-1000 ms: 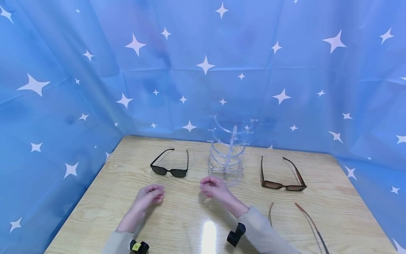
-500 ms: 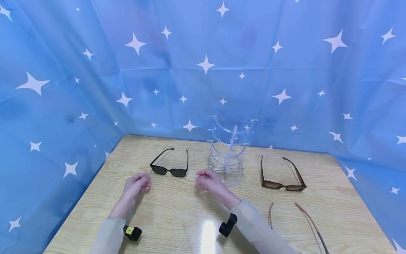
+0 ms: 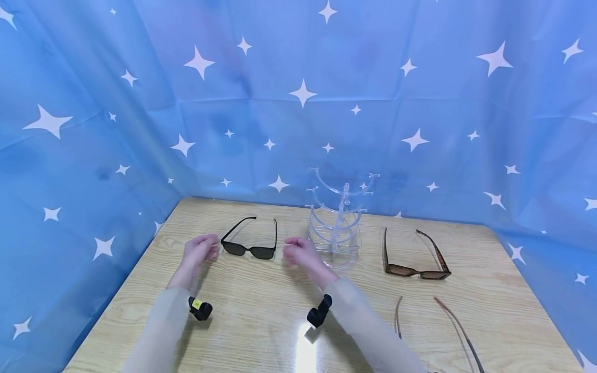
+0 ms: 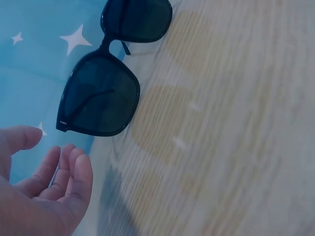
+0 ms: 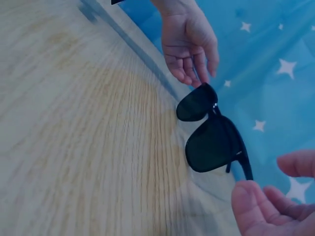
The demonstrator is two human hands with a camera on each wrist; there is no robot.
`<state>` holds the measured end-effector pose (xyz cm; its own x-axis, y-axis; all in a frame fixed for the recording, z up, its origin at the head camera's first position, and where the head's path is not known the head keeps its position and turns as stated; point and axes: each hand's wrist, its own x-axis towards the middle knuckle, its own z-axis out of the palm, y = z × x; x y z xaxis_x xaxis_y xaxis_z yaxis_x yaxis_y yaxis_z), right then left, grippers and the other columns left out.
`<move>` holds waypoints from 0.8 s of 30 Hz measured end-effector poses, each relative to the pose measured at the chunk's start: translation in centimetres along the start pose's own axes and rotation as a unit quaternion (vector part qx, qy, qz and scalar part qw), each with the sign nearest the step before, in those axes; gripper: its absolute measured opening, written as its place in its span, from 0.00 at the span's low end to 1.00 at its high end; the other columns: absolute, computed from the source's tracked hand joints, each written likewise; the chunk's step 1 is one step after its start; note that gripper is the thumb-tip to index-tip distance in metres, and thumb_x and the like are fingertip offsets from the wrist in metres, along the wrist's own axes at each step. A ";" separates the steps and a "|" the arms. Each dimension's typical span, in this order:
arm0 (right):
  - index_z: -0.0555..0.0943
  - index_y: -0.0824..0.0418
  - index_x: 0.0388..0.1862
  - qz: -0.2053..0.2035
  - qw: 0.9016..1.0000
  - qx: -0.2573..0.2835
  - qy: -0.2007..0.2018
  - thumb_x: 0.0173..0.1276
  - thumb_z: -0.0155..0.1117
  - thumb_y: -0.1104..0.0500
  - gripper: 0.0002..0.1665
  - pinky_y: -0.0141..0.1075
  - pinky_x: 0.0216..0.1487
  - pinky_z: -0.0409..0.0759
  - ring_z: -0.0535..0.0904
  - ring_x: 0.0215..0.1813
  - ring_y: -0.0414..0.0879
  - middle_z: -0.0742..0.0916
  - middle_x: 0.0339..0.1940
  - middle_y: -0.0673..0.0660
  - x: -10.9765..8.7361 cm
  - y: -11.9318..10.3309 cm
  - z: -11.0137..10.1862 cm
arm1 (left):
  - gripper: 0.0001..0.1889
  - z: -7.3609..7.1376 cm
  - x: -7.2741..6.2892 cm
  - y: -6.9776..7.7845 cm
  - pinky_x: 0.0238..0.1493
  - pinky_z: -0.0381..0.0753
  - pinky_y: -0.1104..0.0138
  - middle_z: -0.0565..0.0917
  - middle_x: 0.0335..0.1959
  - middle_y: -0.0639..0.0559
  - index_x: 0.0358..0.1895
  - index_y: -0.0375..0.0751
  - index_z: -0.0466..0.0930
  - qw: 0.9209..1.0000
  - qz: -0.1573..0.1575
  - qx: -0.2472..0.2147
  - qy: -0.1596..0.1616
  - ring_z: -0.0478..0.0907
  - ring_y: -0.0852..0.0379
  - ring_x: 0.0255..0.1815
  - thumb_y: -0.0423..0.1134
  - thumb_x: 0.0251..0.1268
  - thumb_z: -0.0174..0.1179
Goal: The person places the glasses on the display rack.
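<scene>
Black sunglasses rest on the wooden table with dark lenses toward me and temples spread toward the back. My left hand is just left of their frame, thumb apart from the loosely bent fingers. On the other side, my right hand is close to the right hinge, its thumb also apart from the fingers. In the left wrist view, the lens of the sunglasses is a little beyond the left fingertips. The right wrist view has the sunglasses between both hands. Neither hand holds anything.
A clear tiered eyewear stand is at the back, just beyond my right hand. Tortoiseshell sunglasses lie to its right. Two brown temples of another pair show at the lower right, partly behind my right sleeve. A blue star-patterned curtain borders the table.
Both hands have moved forward over the table, the left also shifting left and the right slightly left, so they now flank the black sunglasses. The eyewear and stand have stayed put.
</scene>
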<state>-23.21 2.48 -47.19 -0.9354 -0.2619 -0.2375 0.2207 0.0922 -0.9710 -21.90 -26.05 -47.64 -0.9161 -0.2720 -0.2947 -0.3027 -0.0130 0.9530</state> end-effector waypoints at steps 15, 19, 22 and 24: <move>0.72 0.74 0.54 0.022 0.999 0.024 0.030 0.65 0.56 0.65 0.20 0.40 0.44 0.82 0.79 0.35 0.44 0.83 0.39 0.62 2.2 0.0 1.3 | 0.25 0.8 2.2 0.8 0.39 0.81 0.74 0.79 0.30 0.58 0.62 0.24 0.65 0.999 -0.038 0.003 -0.035 0.75 0.65 0.32 0.38 0.68 0.53; 0.73 0.72 0.54 0.037 0.998 0.035 0.031 0.66 0.57 0.65 0.18 0.38 0.43 0.83 0.80 0.36 0.45 0.83 0.38 0.61 2.4 -0.1 1.5 | 0.25 1.2 2.5 1.1 0.37 0.81 0.73 0.79 0.32 0.56 0.61 0.24 0.66 0.998 -0.037 0.017 -0.037 0.75 0.63 0.33 0.38 0.66 0.55; 0.74 0.72 0.53 0.047 0.997 0.059 0.025 0.66 0.58 0.66 0.18 0.36 0.42 0.83 0.80 0.33 0.43 0.83 0.34 0.58 2.5 -0.2 1.5 | 0.25 1.4 2.7 1.1 0.35 0.80 0.73 0.80 0.32 0.55 0.60 0.24 0.68 0.999 -0.036 0.015 -0.037 0.76 0.62 0.35 0.37 0.64 0.56; 0.74 0.72 0.53 0.055 0.995 0.075 0.020 0.66 0.58 0.66 0.17 0.35 0.41 0.83 0.79 0.31 0.42 0.82 0.32 0.56 2.6 -0.3 1.6 | 0.24 1.4 2.8 1.1 0.33 0.80 0.74 0.81 0.30 0.56 0.60 0.24 0.68 0.999 -0.035 0.009 -0.038 0.77 0.61 0.35 0.35 0.64 0.57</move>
<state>-25.28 0.26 -47.61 -0.9130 -0.2201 -0.3434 0.3577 -0.0273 -0.9334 -25.15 -25.43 -47.49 -0.9092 -0.1981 -0.3662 -0.3715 -0.0114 0.9284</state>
